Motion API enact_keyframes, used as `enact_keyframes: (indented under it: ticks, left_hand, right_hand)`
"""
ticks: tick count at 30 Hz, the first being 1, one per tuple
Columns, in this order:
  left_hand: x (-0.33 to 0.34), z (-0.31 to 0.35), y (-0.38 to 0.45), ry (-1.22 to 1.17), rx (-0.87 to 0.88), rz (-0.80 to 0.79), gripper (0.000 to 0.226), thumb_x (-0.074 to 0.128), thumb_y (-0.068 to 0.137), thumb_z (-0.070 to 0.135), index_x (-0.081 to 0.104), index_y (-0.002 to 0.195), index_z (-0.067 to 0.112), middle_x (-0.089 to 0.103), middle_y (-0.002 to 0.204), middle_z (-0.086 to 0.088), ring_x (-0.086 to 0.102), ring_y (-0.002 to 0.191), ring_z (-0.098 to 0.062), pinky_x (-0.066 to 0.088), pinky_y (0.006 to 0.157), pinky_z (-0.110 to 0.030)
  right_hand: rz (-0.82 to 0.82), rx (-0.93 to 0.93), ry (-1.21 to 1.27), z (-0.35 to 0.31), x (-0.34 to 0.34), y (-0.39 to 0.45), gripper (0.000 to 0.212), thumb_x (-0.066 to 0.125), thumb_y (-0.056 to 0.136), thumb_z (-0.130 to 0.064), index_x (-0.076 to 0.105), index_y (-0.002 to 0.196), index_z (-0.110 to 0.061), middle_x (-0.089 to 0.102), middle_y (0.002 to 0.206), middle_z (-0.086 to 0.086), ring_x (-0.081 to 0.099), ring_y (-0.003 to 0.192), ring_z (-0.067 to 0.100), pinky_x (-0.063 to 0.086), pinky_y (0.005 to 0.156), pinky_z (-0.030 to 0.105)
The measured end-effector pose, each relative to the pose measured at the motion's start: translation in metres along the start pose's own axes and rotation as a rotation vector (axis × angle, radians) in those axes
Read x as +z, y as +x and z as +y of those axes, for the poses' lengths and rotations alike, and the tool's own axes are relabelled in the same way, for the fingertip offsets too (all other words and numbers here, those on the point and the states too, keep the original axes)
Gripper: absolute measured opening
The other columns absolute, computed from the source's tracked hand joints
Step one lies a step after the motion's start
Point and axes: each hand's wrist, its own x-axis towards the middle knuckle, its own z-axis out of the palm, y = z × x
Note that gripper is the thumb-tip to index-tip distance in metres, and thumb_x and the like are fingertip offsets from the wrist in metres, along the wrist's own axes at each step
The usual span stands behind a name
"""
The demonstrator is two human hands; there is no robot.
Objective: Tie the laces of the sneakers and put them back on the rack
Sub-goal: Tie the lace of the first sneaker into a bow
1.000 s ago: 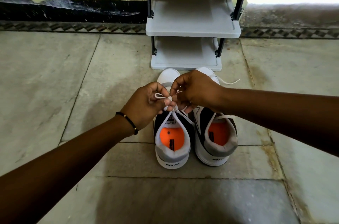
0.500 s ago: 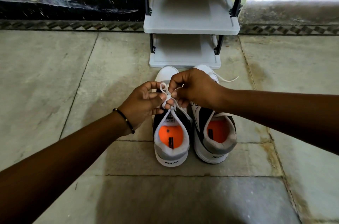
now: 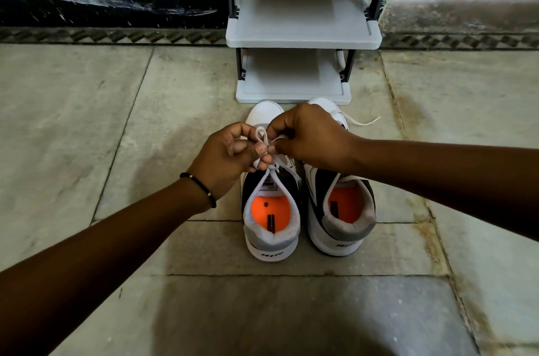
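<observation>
Two white, black and grey sneakers with orange insoles stand side by side on the floor, heels toward me: the left sneaker (image 3: pixel 271 227) and the right sneaker (image 3: pixel 341 218). Above the left sneaker my left hand (image 3: pixel 224 160) pinches a small loop of its white lace (image 3: pixel 260 135). My right hand (image 3: pixel 309 140) grips the other strand right beside it, fingertips touching. The right sneaker's lace (image 3: pixel 361 122) trails loose on the floor past its toe. The grey shoe rack (image 3: pixel 303 40) stands just beyond the toes.
The rack has two bare grey shelves on black posts and backs onto a dark wall skirting (image 3: pixel 110 8). Stone floor tiles (image 3: pixel 87 128) spread on all sides. A black bead bracelet (image 3: pixel 199 185) sits on my left wrist.
A lace loop has risen between my hands and stands upright above my left thumb. Both hands stayed over the left sneaker, shifting slightly as they worked the lace.
</observation>
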Motion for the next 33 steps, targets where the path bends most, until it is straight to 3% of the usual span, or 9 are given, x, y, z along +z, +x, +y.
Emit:
enact_keyframes:
  ticks: [6,9,14,17,22,25,27,30,33]
  left_hand:
    - [-0.006,0.001,0.003,-0.214,-0.287,-0.135,0.014,0.044,0.092,0.009,0.055,0.096,0.016,0.071,0.066,0.005,0.064,0.060,-0.003,0.051,0.061,-0.018]
    - [-0.005,0.000,0.003,-0.243,-0.319,-0.119,0.015,0.044,0.092,0.014,0.058,0.098,0.015,0.070,0.064,0.008,0.063,0.059,0.000,0.049,0.060,-0.016]
    - [-0.004,-0.001,-0.001,-0.255,-0.247,-0.075,0.016,0.047,0.090,0.013,0.057,0.079,0.020,0.063,0.065,0.006,0.057,0.055,-0.002,0.046,0.057,-0.017]
    - [-0.003,-0.001,-0.004,-0.230,-0.194,-0.102,0.021,0.049,0.088,0.008,0.060,0.074,0.019,0.065,0.066,0.005,0.058,0.058,-0.004,0.048,0.056,-0.015]
    - [-0.005,0.002,-0.002,-0.172,-0.134,-0.111,0.012,0.053,0.083,0.007,0.061,0.082,0.015,0.073,0.067,0.006,0.061,0.056,-0.003,0.050,0.055,-0.014]
    - [-0.007,0.003,0.001,-0.170,-0.175,-0.100,0.015,0.059,0.074,0.014,0.057,0.088,0.019,0.073,0.063,0.004,0.062,0.055,-0.004,0.049,0.052,-0.015]
    - [-0.008,0.004,0.003,-0.159,-0.221,-0.126,0.018,0.060,0.072,0.018,0.057,0.090,0.019,0.073,0.064,0.004,0.062,0.056,-0.004,0.049,0.052,-0.016]
    - [-0.009,0.004,0.003,-0.197,-0.304,-0.176,0.024,0.061,0.068,0.024,0.059,0.091,0.020,0.071,0.072,0.004,0.060,0.063,-0.007,0.049,0.053,-0.018]
    - [-0.009,0.002,0.005,-0.189,-0.316,-0.159,0.025,0.063,0.070,0.016,0.058,0.095,0.019,0.072,0.074,0.003,0.060,0.065,-0.008,0.048,0.052,-0.017]
  right_hand:
    - [-0.038,0.018,0.045,0.003,-0.001,0.001,0.011,0.066,0.077,-0.003,0.072,0.084,-0.008,0.062,0.068,-0.010,0.055,0.056,-0.007,0.040,0.058,0.002]
    - [-0.010,-0.034,-0.024,0.004,-0.002,0.003,0.011,0.066,0.077,-0.001,0.073,0.085,-0.006,0.065,0.074,-0.006,0.053,0.056,-0.010,0.038,0.060,-0.001]
    - [-0.030,-0.138,-0.117,0.002,-0.001,0.001,0.009,0.068,0.078,-0.008,0.074,0.083,-0.008,0.069,0.074,0.000,0.058,0.064,0.003,0.035,0.060,0.004]
    - [-0.048,0.005,0.072,0.003,-0.002,0.000,0.009,0.069,0.077,-0.006,0.074,0.084,-0.007,0.061,0.061,-0.013,0.056,0.051,-0.003,0.040,0.055,0.004]
    - [-0.088,0.177,0.412,0.006,0.001,-0.001,0.015,0.064,0.078,0.004,0.070,0.078,-0.010,0.063,0.058,-0.001,0.056,0.051,0.010,0.049,0.047,0.017]
    - [-0.135,0.185,0.458,0.006,-0.003,-0.002,0.012,0.063,0.079,0.004,0.068,0.078,-0.007,0.061,0.061,0.003,0.055,0.050,0.009,0.050,0.049,0.019]
    - [-0.157,0.132,0.349,0.005,-0.006,-0.001,0.008,0.064,0.079,0.001,0.068,0.081,-0.006,0.063,0.065,0.004,0.056,0.051,0.006,0.049,0.053,0.016]
    - [-0.108,-0.129,-0.050,0.003,-0.008,0.001,0.008,0.065,0.077,-0.004,0.069,0.080,-0.011,0.068,0.071,0.003,0.055,0.059,0.006,0.039,0.057,0.007]
    - [-0.107,-0.327,-0.249,0.002,-0.009,0.000,0.007,0.063,0.077,-0.005,0.068,0.078,-0.010,0.071,0.075,0.003,0.057,0.066,0.007,0.042,0.061,0.016]
